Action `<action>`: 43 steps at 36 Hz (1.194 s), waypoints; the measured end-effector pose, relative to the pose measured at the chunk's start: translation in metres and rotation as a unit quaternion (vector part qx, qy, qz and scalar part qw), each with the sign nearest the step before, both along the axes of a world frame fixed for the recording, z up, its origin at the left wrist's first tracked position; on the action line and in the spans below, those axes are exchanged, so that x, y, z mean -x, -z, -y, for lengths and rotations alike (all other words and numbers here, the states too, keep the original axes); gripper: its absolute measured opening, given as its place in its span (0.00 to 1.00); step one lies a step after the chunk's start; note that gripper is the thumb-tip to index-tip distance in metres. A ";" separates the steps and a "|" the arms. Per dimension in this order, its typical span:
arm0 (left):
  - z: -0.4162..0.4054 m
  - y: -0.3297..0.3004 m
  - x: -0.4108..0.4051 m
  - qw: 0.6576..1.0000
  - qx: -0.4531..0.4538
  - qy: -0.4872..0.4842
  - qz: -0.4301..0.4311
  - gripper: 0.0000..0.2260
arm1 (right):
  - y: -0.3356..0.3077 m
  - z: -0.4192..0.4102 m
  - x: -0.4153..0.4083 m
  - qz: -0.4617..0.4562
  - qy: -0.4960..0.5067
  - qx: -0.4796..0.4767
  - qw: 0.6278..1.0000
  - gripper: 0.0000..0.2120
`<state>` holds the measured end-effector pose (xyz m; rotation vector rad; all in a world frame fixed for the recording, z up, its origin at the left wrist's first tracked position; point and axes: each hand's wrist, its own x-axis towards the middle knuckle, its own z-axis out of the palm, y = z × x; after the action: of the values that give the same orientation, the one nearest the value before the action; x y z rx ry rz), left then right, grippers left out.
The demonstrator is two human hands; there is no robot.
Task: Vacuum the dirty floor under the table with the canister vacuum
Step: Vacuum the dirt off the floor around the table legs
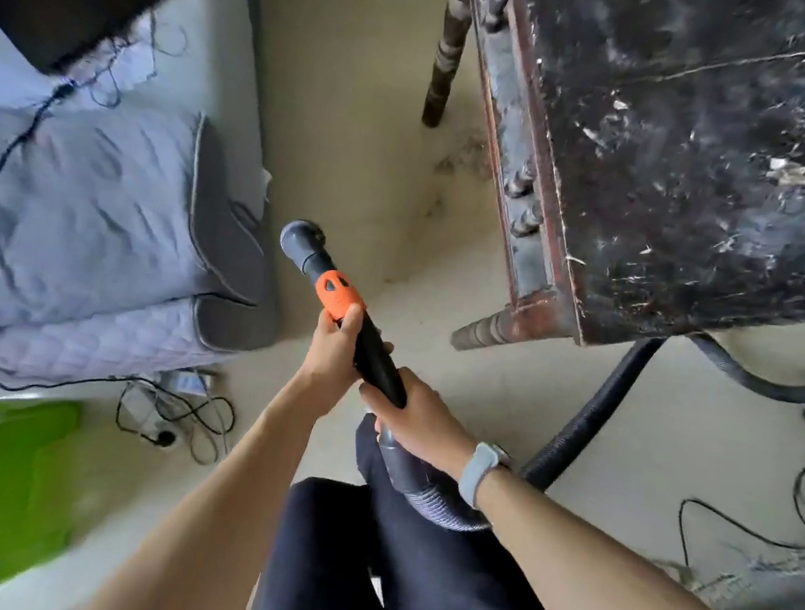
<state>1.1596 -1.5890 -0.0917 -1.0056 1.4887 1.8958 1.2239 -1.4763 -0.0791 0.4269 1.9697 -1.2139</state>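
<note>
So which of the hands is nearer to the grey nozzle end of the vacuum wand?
Left. The left hand grips the wand just behind the orange collar, close to the grey nozzle. The right hand holds farther back, by the hose.

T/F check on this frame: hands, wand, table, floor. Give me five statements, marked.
1. Both hands grip the vacuum wand. True: the left hand holds it by the orange collar, the right hand lower down near the hose.
2. The nozzle is already under the table. False: it points at open floor between the bed and the table.
3. The wristband is on the left wrist. False: on the right.
4. Dark dirt lies on the floor beside the table's edge. True.
5. The tabletop is clean. False: scuffed, with pale flecks.
</note>
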 end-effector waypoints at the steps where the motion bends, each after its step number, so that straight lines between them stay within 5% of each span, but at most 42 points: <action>1: 0.005 0.003 0.008 1.000 0.000 0.011 0.005 0.05 | 0.005 0.006 0.003 -0.005 0.009 -0.005 1.000 0.17; 11: 0.021 0.065 0.070 0.990 -0.021 0.129 0.047 0.05 | 0.060 0.060 0.016 -0.031 0.224 -0.038 0.973 0.20; 18: 0.039 0.150 0.097 0.969 0.018 0.244 0.036 0.08 | 0.136 0.119 0.018 -0.004 0.354 0.009 0.935 0.10; 22: 0.062 0.219 0.100 0.974 0.054 0.212 0.057 0.11 | 0.199 0.111 0.005 -0.029 0.238 -0.069 0.969 0.13; 25: 0.070 0.267 0.093 0.978 0.066 0.191 0.055 0.12 | 0.253 0.080 -0.015 -0.077 0.136 -0.219 0.963 0.27; 29: 0.067 0.327 0.086 0.980 0.084 0.177 0.030 0.12 | 0.324 0.031 -0.039 -0.183 0.031 -0.415 0.891 0.13; 32: 0.065 0.369 0.084 0.974 0.084 0.208 -0.025 0.11 | 0.369 -0.007 -0.053 -0.132 0.046 -0.535 0.833 0.11; 37: 0.054 0.421 0.084 0.961 0.028 0.268 -0.068 0.11 | 0.435 -0.047 -0.069 0.055 0.069 -0.499 0.862 0.35; 43: 0.036 0.464 0.091 0.960 -0.048 0.273 -0.038 0.11 | 0.518 -0.066 -0.063 0.137 -0.017 -0.396 0.908 0.29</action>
<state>1.0682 -1.6249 -0.5555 -0.4158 1.5045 1.5942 1.2867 -1.4107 -0.5970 0.9019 2.1289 -0.2461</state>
